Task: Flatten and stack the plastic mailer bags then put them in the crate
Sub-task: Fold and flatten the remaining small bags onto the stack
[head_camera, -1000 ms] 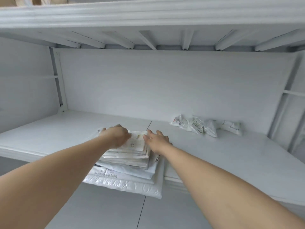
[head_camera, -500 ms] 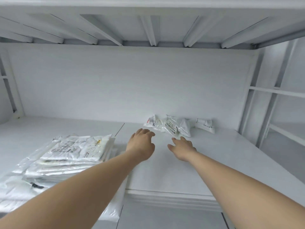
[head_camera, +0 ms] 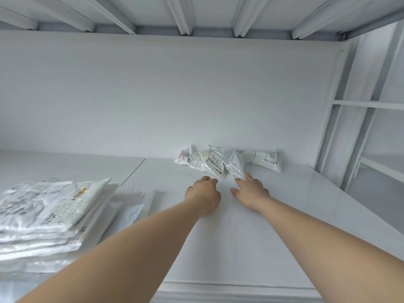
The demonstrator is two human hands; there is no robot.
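Both arms reach forward over the white surface (head_camera: 229,248). Left hand (head_camera: 204,194): fingers loosely curled, grip empty, just short of the crumpled mailer bags (head_camera: 215,161). Right hand (head_camera: 250,191): fingers spread, grip open and empty, index fingertip touching the near edge of one crumpled bag. The crumpled bags lie in a row against the back wall (head_camera: 164,95). Flattened stack of mailer bags (head_camera: 50,215) sits at the left, well apart from both hands. Crate not seen
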